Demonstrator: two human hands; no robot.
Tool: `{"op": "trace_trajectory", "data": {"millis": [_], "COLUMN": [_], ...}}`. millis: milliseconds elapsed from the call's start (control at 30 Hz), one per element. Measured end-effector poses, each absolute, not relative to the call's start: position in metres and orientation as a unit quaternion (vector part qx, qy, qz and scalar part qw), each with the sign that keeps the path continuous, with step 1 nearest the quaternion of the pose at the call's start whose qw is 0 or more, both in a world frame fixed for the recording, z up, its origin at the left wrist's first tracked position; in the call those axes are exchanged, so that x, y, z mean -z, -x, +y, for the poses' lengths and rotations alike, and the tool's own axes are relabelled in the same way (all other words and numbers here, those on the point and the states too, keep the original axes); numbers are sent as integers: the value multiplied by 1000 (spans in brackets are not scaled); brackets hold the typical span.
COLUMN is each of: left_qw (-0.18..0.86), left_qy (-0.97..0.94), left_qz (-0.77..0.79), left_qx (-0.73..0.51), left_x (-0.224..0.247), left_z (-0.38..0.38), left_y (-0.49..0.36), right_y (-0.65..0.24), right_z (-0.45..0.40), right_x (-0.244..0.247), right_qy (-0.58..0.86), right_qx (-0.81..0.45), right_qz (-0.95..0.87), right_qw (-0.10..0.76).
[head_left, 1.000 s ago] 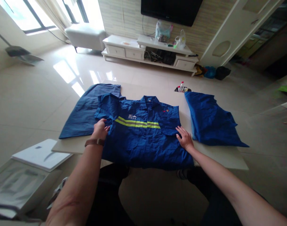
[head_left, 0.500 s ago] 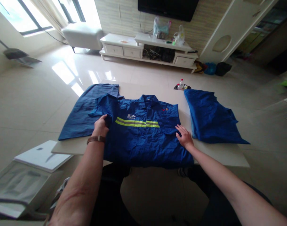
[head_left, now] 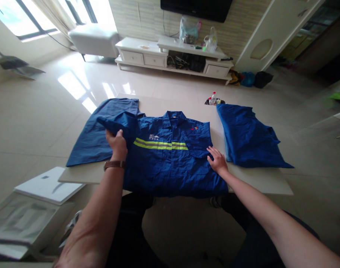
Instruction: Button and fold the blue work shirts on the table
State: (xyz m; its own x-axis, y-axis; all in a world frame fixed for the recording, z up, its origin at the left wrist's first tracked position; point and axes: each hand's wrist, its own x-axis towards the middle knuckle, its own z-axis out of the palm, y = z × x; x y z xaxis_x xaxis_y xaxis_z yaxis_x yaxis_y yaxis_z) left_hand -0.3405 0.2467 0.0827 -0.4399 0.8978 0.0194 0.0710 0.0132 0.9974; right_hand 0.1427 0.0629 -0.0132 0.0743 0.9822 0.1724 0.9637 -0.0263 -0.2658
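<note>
A blue work jacket [head_left: 170, 167] with a yellow-and-grey reflective stripe and a white chest print lies front up on the table, collar away from me. My left hand [head_left: 116, 144], wearing a brown wristband, grips the jacket's left-side sleeve [head_left: 118, 123] and holds it raised. On the other side, my right hand [head_left: 217, 159] rests on the jacket near its edge, fingers spread. Beyond my left hand lies a faded blue cloth piece [head_left: 86, 139]. To the right of the jacket is a darker folded blue garment [head_left: 250, 137], overhanging the table edge.
The pale table [head_left: 259, 183] carries all the garments. Bottles with red caps [head_left: 213, 98] show behind its far edge. A white box [head_left: 47, 186] stands at the lower left. Farther off are a white TV cabinet [head_left: 142, 59] and a grey-white bench [head_left: 94, 41].
My left hand has lifted the sleeve and swung its end up and to the left. My right hand stays in place on the jacket. The camera view shifted slightly.
</note>
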Motion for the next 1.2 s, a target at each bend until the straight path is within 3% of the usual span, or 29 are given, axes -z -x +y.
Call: {"op": "trace_trajectory", "data": {"millis": [67, 167, 300, 433, 600, 867, 1067, 1133, 1200], "left_qw": [303, 309, 276, 222, 239, 256, 341, 323, 290], "left_qy": [-520, -741, -833, -813, -789, -773, -658, -628, -649], "left_qz": [604, 525, 478, 537, 560, 576, 652, 661, 656], "left_qx": [-523, -284, -38, 30, 90, 74, -162, -255, -256], "left_x": [-85, -83, -70, -58, -52, -44, -61, -66, -65], "left_z": [240, 226, 209, 203, 202, 195, 204, 205, 202], "left_y": [330, 316, 309, 310, 306, 289, 275, 271, 267], "right_y": [-142, -141, -141, -140, -140, -139, -139, -138, -138], "right_z": [63, 63, 63, 63, 63, 63, 63, 62, 62], "right_x": [13, 11, 11, 11, 10, 10, 10, 9, 8], "right_qy": [718, 722, 723, 724, 722, 723, 724, 724, 725], "right_qx": [-29, -31, -39, -35, -39, -41, -39, -38, -37], "right_qz": [-678, -673, -671, -669, -670, -668, -668, -669, -669], "right_qw": [158, 160, 160, 161, 171, 175, 167, 162, 162]}}
